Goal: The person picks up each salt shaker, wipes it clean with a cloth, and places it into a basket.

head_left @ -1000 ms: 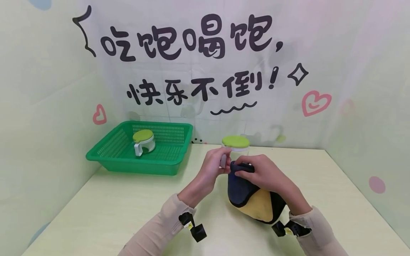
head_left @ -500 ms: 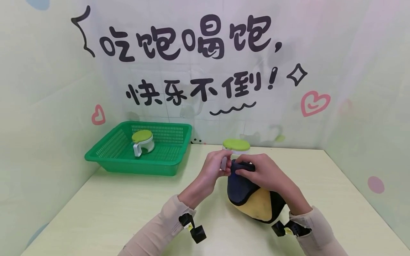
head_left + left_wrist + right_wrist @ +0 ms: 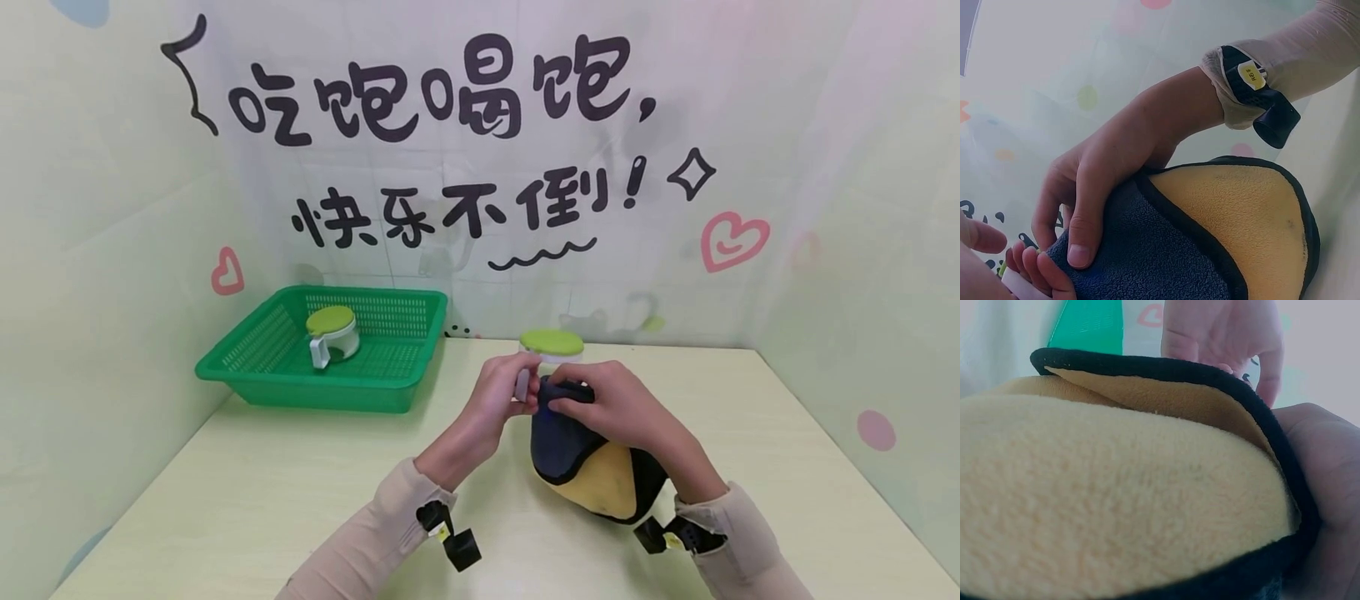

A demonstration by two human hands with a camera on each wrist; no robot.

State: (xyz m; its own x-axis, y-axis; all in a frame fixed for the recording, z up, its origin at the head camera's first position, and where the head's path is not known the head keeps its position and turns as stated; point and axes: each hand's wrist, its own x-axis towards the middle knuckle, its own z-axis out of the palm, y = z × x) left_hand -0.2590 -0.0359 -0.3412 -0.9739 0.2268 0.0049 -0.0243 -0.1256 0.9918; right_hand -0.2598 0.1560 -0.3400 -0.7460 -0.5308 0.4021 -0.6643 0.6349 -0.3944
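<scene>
The left hand [image 3: 491, 396] is curled around the pale handle [image 3: 522, 385] of a jar [image 3: 552, 342], which seems a sensible place to hold it: the handle steadies the jar and leaves its green lid uncovered. The right hand [image 3: 618, 404] grips the upper edge of a cloth [image 3: 596, 475], thumb on the dark blue side, right beside the left fingers. Pinched there, the cloth hangs in a fold, its yellow side and black trim showing below. It hides most of the jar from the head camera, so I cannot tell whether the two touch or whether the jar's base rests on the desk [image 3: 315, 483].

At the back left stands a green basket [image 3: 330, 396] holding a second jar [image 3: 332, 333], upright with its handle toward the person; its raised sides probably serve to keep the jar from sliding about.

The desk is pale and smooth, enclosed by light hangings on three sides. Large dark lettering [image 3: 491, 87] runs across the back one, with a pink heart [image 3: 735, 242] at right.
</scene>
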